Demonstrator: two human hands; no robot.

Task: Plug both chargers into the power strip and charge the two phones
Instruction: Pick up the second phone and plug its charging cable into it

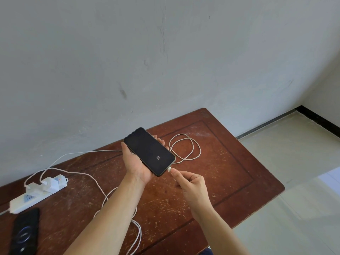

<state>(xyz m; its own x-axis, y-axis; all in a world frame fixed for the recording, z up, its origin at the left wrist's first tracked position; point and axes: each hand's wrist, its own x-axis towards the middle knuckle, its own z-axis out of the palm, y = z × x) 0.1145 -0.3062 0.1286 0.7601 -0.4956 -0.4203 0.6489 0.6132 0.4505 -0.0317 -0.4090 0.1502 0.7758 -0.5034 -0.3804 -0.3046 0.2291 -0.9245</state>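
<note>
Grey plaster wall and pale floor tiles frame a scuffed brown wooden table (230,162), over which the person holds both hands. The left hand (137,166) is wrapped under and around a dark phone (150,151), cradling it screen-up, with a small mark lit low on the screen. The phone's long axis runs away from the person and to their left, its near end pointing at the right hand (191,183). That hand is pinched narrow on a white cable plug (169,169), whose tip sits right at the phone's near edge; whether it is seated in the port I cannot tell. So the right hand is the nearer one for the push, and the push would go along the phone's length, against the left palm.

By count: two phones, the second phone (24,234) lying flat well to the left of the left forearm; two chargers (48,184) standing side by side in one white power strip (27,199); two white cables (185,148), one looped just beyond the held phone, the other passing beneath the left forearm.
</note>
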